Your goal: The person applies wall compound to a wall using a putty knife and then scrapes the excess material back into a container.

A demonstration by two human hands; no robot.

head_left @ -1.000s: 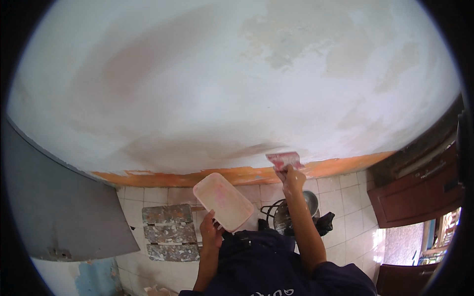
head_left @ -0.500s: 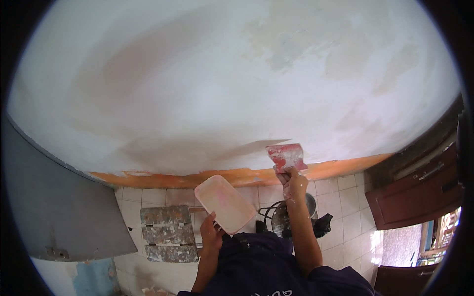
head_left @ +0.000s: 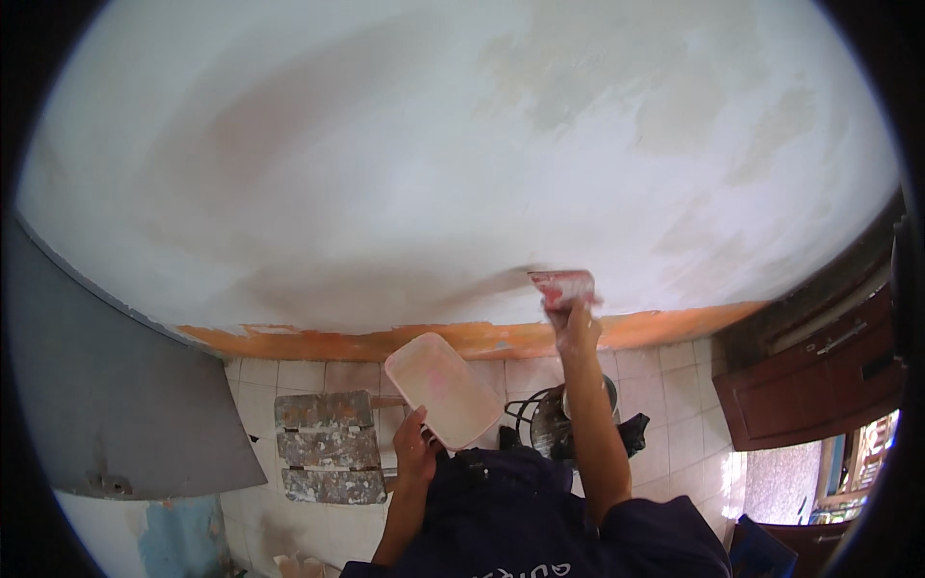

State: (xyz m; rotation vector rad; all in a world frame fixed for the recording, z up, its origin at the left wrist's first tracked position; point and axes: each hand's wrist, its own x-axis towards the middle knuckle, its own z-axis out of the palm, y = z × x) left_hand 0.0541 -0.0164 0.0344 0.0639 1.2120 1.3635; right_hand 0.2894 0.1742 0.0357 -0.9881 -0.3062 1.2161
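My right hand point(head_left: 578, 328) grips a red scraper point(head_left: 564, 289) streaked with white, raised close to the white, patchy wall point(head_left: 385, 173) above its orange band point(head_left: 655, 323); motion blurs it slightly, and whether the blade touches the wall is unclear. My left hand point(head_left: 417, 448) holds a pale pink rectangular tray point(head_left: 443, 390) at its lower left corner, with whitish residue and pink stains inside.
A paint-spattered wooden step point(head_left: 328, 445) stands below at left. A round stool or stand point(head_left: 547, 433) with black frame sits beneath my right arm. A grey panel point(head_left: 125, 385) lines the left side; brown wooden doors point(head_left: 800, 395) are at right, on a tiled floor point(head_left: 689, 433).
My right hand with the scraper has moved upward along the wall and slightly right, its blade changing angle. My left hand and tray have shifted slightly right.
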